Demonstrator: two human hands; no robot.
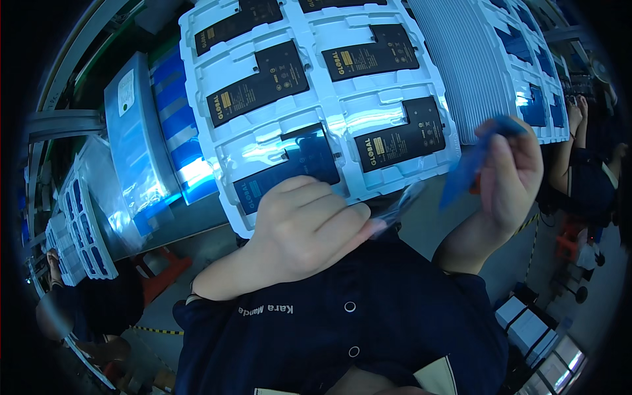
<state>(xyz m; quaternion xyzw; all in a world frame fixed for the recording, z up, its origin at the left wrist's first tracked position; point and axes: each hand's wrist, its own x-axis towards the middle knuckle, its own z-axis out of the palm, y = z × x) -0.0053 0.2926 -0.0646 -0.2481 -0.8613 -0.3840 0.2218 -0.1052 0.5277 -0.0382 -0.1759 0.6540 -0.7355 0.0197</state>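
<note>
The left hand (pixel 299 227) pinches a clear strip (pixel 400 205); toward three o'clock, the right hand (pixel 512 174) grips blue film (pixel 462 172). I'd say film and strip are being parted; next calls for careful, square placement. A blue-covered battery (pixel 308 161) sits at the left hand's twelve o'clock; beyond, toward one, a black battery (pixel 405 143), both in the white tray (pixel 250 151).

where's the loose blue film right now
The blue film is right of centre in the head view, held in the right hand, beside the lower right corner of the central white tray.
</note>
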